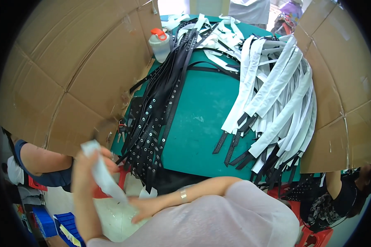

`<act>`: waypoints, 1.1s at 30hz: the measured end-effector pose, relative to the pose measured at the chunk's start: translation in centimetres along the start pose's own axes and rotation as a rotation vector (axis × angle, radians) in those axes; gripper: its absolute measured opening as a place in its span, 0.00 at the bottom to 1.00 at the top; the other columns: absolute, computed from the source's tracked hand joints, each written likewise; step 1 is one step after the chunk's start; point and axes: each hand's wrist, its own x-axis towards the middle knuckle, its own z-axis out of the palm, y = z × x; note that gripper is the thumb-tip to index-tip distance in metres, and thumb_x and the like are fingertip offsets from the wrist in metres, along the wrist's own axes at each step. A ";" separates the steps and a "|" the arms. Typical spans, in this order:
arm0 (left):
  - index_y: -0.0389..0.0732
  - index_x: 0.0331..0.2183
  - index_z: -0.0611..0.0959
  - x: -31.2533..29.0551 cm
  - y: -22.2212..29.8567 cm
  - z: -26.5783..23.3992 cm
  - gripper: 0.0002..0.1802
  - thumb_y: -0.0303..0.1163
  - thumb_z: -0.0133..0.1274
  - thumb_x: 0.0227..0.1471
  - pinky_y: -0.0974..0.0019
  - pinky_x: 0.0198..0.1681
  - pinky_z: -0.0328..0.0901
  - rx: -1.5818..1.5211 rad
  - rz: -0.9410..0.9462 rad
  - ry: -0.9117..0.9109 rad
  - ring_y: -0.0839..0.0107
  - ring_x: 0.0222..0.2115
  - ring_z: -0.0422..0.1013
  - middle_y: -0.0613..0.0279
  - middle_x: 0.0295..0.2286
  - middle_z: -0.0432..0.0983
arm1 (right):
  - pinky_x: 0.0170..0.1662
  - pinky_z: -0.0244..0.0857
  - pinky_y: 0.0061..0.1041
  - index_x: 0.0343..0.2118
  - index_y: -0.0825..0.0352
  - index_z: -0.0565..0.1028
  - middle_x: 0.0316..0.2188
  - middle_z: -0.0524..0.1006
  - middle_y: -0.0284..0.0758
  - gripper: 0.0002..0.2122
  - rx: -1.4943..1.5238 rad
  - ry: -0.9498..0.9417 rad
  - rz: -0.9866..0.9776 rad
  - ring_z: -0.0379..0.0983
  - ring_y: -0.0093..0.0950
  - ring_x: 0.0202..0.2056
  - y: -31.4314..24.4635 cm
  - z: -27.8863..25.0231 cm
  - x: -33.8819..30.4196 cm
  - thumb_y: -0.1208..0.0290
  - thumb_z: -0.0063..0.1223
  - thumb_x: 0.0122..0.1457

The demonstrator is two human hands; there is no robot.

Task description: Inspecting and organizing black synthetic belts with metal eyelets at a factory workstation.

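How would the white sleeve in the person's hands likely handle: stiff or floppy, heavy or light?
Probably floppy: the white sleeve bends between the left hand and right hand. Likely light, being thin and flat. It may be slippery, like the similar sleeves covering black straps.

Garment: a loose, pale pink top of thin, slightly sheer cloth covered the shoulder and upper arm at the near right.
Sleeve: it was wide and soft and ended above the elbow, with both forearms bare below it.
Wrist: a narrow, silver-coloured bangle (183, 194) circled the right wrist.
Left hand (88, 164): no glove, ring or band showed.
Right hand (146, 210): the fingers were bare.
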 end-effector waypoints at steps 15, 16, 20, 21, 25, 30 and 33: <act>0.31 0.41 0.71 0.9 -10.6 5.0 0.22 0.41 0.49 0.54 0.49 0.46 0.64 -0.363 -0.647 -0.781 0.66 0.31 0.68 0.59 0.26 0.70 | 0.25 0.61 0.12 0.43 0.66 0.73 0.30 0.75 0.31 0.12 0.560 0.628 0.133 0.69 0.16 0.27 -11.0 -18.9 -9.4 0.66 0.48 0.60; 0.31 0.42 0.70 1.2 -11.0 5.6 0.24 0.44 0.48 0.54 0.48 0.46 0.63 -0.408 -0.593 -0.844 0.66 0.32 0.68 0.60 0.27 0.69 | 0.25 0.61 0.12 0.43 0.66 0.73 0.30 0.75 0.31 0.12 0.566 0.633 0.139 0.69 0.16 0.27 -11.9 -18.9 -9.4 0.66 0.48 0.60; 0.31 0.46 0.68 2.6 -10.8 6.9 0.28 0.47 0.45 0.56 0.49 0.49 0.62 -0.482 -0.482 -0.955 0.69 0.35 0.67 0.62 0.29 0.66 | 0.29 0.63 0.14 0.32 0.70 0.77 0.23 0.75 0.29 0.07 0.008 0.652 0.247 0.69 0.14 0.26 -14.3 -17.5 -8.6 0.72 0.51 0.57; 0.32 0.47 0.67 2.9 -10.7 7.0 0.27 0.47 0.44 0.57 0.53 0.50 0.62 -0.510 -0.472 -0.981 0.72 0.35 0.67 0.63 0.29 0.66 | 0.31 0.64 0.15 0.33 0.70 0.77 0.24 0.76 0.29 0.07 -0.018 0.557 0.257 0.69 0.14 0.27 -14.0 -16.7 -8.4 0.73 0.51 0.56; 0.30 0.47 0.67 3.2 -10.8 6.1 0.27 0.46 0.42 0.58 0.52 0.50 0.62 -0.530 -0.474 -1.032 0.74 0.32 0.66 0.65 0.27 0.64 | 0.30 0.63 0.15 0.39 0.69 0.75 0.28 0.75 0.28 0.09 0.295 0.826 0.172 0.68 0.13 0.28 -13.4 -15.8 -7.2 0.72 0.51 0.57; 0.30 0.45 0.69 1.5 -10.8 3.1 0.27 0.46 0.45 0.56 0.46 0.47 0.63 -0.464 -0.585 -0.918 0.69 0.32 0.67 0.63 0.27 0.65 | 0.23 0.55 0.14 0.24 0.64 0.72 0.19 0.69 0.22 0.06 0.502 1.063 0.199 0.62 0.13 0.22 -10.3 -15.8 -5.4 0.70 0.54 0.55; 0.31 0.45 0.70 0.7 -10.5 1.0 0.27 0.47 0.46 0.56 0.46 0.49 0.62 -0.460 -0.564 -0.829 0.70 0.33 0.67 0.64 0.28 0.66 | 0.24 0.58 0.14 0.22 0.66 0.69 0.19 0.70 0.23 0.06 0.210 0.867 0.149 0.63 0.13 0.21 -9.3 -11.7 -4.0 0.77 0.54 0.53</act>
